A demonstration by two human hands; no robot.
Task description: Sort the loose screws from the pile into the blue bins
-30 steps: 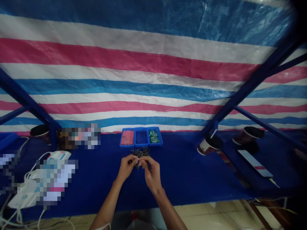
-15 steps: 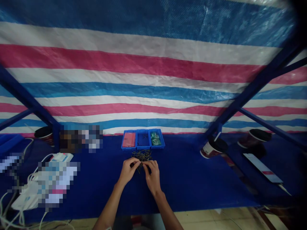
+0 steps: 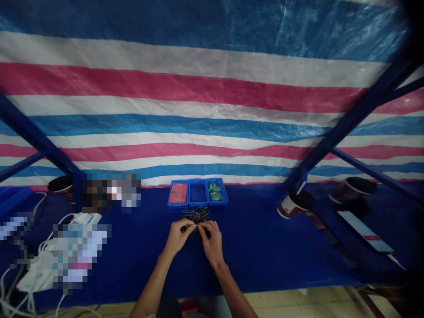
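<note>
A loose pile of thin, dark, screw-like pieces (image 3: pixel 198 214) lies on the blue tabletop. At its near edge my left hand (image 3: pixel 179 234) and my right hand (image 3: pixel 212 238) meet, thumbs and fingers pinched and fingertips almost touching. Whatever is between the fingertips is too small to make out. Just beyond the pile stand three blue bins side by side: the left bin (image 3: pixel 178 205) holds a flat pink-red packet (image 3: pixel 178 193), the middle bin (image 3: pixel 198 204) a few dark thin pieces, and the right bin (image 3: pixel 225 198) green-and-white packets (image 3: pixel 215 192).
White power strips (image 3: pixel 36 276) with tangled cables cover the left side. A lidded cup (image 3: pixel 288 206) stands at the right, with a phone (image 3: pixel 364 232) and another cup (image 3: pixel 353 190) farther right. Blue frame posts (image 3: pixel 344 119) slant up on both sides before a striped tarp (image 3: pixel 212 92).
Both hands stay pinched together at the pile's near edge, with only a slight shift of the fingers. The bins and pile look the same.
</note>
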